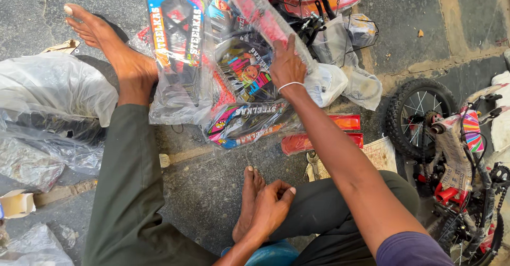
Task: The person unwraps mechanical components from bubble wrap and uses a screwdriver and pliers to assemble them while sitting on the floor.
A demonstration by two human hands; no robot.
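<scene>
My right hand [287, 65] reaches forward and grips a long red part wrapped in clear plastic [265, 16], which slants up to the left over a pile of packets. Under it lie plastic-wrapped colourful bicycle panels [178, 43] and a flat colourful packet [245, 122]. My left hand [272, 206] rests low by my bare right foot [251, 191], fingers curled with nothing seen in them. My left leg in a green trouser stretches forward, its bare foot [114, 48] beside the packets.
A small bicycle frame with a knobbly tyre [411, 114] stands at the right. Red mudguard pieces [324, 138] and a metal spanner [312, 164] lie on the paving. Crumpled clear plastic bags [50, 101] are heaped at the left, white bags [340, 80] behind the pile.
</scene>
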